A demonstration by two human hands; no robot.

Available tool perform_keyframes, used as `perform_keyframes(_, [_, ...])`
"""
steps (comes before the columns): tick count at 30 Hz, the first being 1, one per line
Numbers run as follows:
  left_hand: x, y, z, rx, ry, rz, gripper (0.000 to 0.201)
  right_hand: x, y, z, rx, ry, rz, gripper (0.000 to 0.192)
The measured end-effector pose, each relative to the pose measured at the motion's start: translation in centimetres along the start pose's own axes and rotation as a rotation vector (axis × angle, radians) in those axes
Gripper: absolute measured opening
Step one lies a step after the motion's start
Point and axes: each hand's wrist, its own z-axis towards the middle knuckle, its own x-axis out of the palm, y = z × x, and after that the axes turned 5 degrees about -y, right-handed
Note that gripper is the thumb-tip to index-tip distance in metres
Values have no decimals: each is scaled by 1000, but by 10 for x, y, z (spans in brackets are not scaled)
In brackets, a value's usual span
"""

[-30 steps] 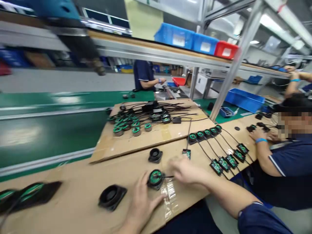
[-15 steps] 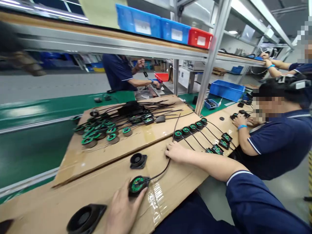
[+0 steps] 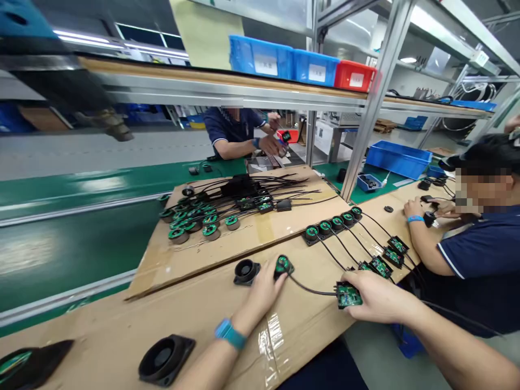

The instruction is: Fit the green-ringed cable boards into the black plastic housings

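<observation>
My left hand (image 3: 263, 284) is closed around a round black housing (image 3: 289, 266) with a green circuit board in its top, resting on the cardboard. A black cable (image 3: 311, 290) leads from it to a small open black box with a green circuit board (image 3: 349, 296). That box is gripped between the thumb and fingers of my right hand (image 3: 376, 297). Just left of my left hand lies a black housing with no green board showing (image 3: 246, 271). Another like it (image 3: 166, 359) sits nearer me.
Several round units (image 3: 325, 227) stand in a row, wired to boxed boards (image 3: 382, 266). A pile of wired parts (image 3: 195, 219) covers the far cardboard (image 3: 162, 271). A metal post (image 3: 374, 114) rises behind the row. A co-worker (image 3: 483, 233) works at right, another (image 3: 231, 132) across the bench.
My left hand has moved the round housing away from me and right, towards the row. My right hand has shifted from the cable to the boxed board, nearer me. The view has also swung.
</observation>
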Motion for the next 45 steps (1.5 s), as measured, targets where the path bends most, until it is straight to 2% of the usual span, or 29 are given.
perform_keyframes(2, [15, -6, 27, -20, 32, -53, 54, 32, -23, -1, 93, -75, -27, 40])
perform_keyframes(4, [25, -13, 42, -26, 41, -91, 61, 60, -43, 0, 144, -174, -90, 46])
perform_keyframes(6, [27, -21, 42, 2, 23, -104, 68, 83, -56, 1, 145, -273, -159, 47])
perform_keyframes(8, [22, -28, 28, 52, -30, -39, 68, 99, -64, 0, 113, -346, -219, 46])
perform_keyframes(11, [4, -31, 2, 74, -196, 175, 58, 114, -65, 0, 62, -402, -286, 47])
perform_keyframes(14, [-16, -21, -8, -48, -339, 343, 52, 119, -63, 8, 42, -360, -324, 41])
perform_keyframes(17, [-33, -3, -7, -153, -322, 355, 33, 104, -61, 29, 67, -247, -375, 32])
perform_keyframes(18, [-38, 2, -8, -150, -292, 331, 27, 94, -59, 40, 66, -243, -390, 34])
perform_keyframes(20, [-45, 9, -19, -115, -235, 269, 26, 71, -48, 72, -2, -306, -395, 43])
perform_keyframes(22, [-47, 13, -39, -111, -240, 214, 37, 49, -26, 115, -161, -372, -357, 49])
perform_keyframes(24, [-47, 14, -62, -155, -292, 165, 55, 36, 6, 169, -322, -385, -310, 50])
perform_keyframes(26, [-45, 15, -79, -243, -350, 130, 68, 33, 41, 226, -381, -366, -294, 54])
perform_keyframes(28, [-45, 15, -86, -326, -373, 100, 73, 37, 73, 277, -364, -315, -321, 64])
perform_keyframes(30, [-47, 13, -83, -361, -365, 56, 67, 47, 99, 315, -341, -255, -339, 66])
perform_keyframes(32, [-50, 11, -77, -357, -348, -1, 55, 57, 115, 336, -333, -220, -335, 55])
perform_keyframes(35, [-55, 9, -70, -375, -371, -74, 49, 67, 125, 345, -311, -219, -321, 37])
perform_keyframes(38, [-57, 8, -70, -392, -388, -96, 54, 69, 125, 337, -280, -236, -297, 32])
perform_keyframes(42, [-59, 6, -69, -360, -370, -122, 54, 74, 124, 303, -303, -249, -237, 40])
perform_keyframes(45, [-62, 6, -66, -453, -441, -36, 47, 86, 128, 262, -365, -337, 12, 48])
